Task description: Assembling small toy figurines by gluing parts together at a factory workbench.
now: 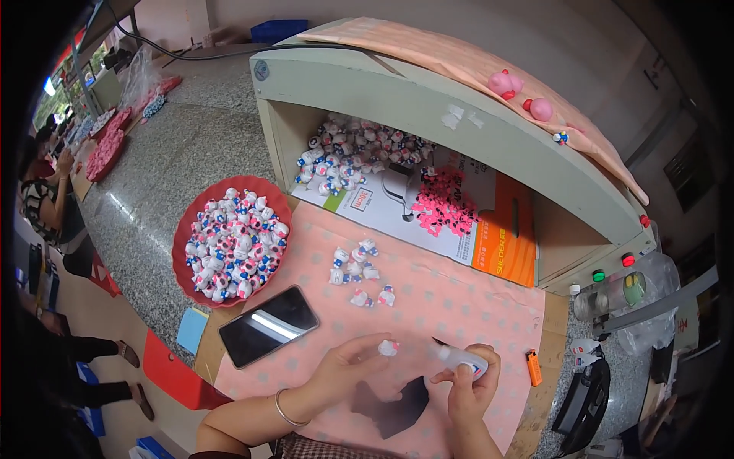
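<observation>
My left hand (353,369) pinches a small white figurine with a touch of pink (388,348) between thumb and fingertips. In my right hand (475,382) is a white squeeze bottle (462,359), tilted so that its thin dark tip points toward the figurine but stays apart from it. Under the hands, a dark grey flat piece (401,405) lies on the pink cloth (306,229). Several loose white, blue and pink figurines (354,268) sit just beyond my left hand. To their left a red scalloped bowl (183,256) is heaped with similar figurines.
A phone (267,327) and blue pad (193,330) lie left, an orange lighter (534,367) right. Beyond stands a pale open-fronted shelf (428,88) holding figurines (336,164) and pink pieces (447,203). A black case (582,402) is far right. Another person (50,199) sits far left.
</observation>
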### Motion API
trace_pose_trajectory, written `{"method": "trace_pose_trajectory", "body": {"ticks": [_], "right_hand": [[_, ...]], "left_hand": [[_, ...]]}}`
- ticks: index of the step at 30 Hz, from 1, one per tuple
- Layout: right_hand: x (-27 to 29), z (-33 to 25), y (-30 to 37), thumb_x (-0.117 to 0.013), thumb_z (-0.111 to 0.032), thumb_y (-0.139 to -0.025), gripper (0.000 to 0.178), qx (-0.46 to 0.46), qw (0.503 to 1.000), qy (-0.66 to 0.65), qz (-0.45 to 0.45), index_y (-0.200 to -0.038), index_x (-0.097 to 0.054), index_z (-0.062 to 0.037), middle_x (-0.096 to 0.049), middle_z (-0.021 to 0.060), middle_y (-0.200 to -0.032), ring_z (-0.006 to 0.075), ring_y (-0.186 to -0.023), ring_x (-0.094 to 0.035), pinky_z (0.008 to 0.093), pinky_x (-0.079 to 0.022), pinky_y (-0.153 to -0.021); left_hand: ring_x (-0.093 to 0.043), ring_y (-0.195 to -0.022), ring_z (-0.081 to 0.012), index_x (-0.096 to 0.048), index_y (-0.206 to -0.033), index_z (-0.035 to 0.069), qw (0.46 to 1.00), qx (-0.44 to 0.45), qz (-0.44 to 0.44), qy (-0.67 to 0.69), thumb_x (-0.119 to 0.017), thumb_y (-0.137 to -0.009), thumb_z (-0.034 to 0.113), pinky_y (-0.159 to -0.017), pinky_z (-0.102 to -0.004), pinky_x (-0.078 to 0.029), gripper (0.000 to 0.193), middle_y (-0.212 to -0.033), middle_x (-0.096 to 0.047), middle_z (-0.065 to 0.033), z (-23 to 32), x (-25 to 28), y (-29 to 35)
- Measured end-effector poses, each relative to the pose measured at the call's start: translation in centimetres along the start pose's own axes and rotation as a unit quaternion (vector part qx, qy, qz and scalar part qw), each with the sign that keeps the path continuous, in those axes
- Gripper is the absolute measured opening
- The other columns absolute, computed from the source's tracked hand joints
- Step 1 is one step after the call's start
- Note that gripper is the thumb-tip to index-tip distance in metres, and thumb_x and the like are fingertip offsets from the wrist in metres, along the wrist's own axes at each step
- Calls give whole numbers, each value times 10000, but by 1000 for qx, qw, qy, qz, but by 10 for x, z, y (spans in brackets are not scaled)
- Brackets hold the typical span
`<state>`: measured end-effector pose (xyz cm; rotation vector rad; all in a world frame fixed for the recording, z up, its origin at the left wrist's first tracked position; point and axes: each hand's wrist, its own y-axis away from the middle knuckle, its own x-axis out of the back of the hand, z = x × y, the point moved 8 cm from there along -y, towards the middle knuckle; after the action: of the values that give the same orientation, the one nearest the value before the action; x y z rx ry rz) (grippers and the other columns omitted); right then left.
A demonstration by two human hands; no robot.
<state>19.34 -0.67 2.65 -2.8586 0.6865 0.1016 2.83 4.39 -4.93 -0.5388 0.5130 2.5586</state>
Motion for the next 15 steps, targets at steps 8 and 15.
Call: {"method": "trace_pose_trajectory", "body": {"ticks": [8,15], "right_hand": [[-11,16,-47,-481,17,-779,152,-109,993,24,-46,-921,-432,-9,-498,62,-762,177,-733,-582,286,-511,-524],[-63,29,-148,-562,-57,-740,168,187,851,485,-73,-902,-529,-31,-519,126,-863,255,-815,-569,350,-468,-657]], "left_hand": [[-524,-950,-134,-473,-1155,23,999,17,-3,40,-540,-809,15,-811,-259,-445,353,-1062,-544,-71,10,4,13],[-507,-982,-137,-479,-1147,22,998,14,6,57,-536,-807,7,-838,-251,-424,345,-1064,-544,-76,12,4,18]]}}
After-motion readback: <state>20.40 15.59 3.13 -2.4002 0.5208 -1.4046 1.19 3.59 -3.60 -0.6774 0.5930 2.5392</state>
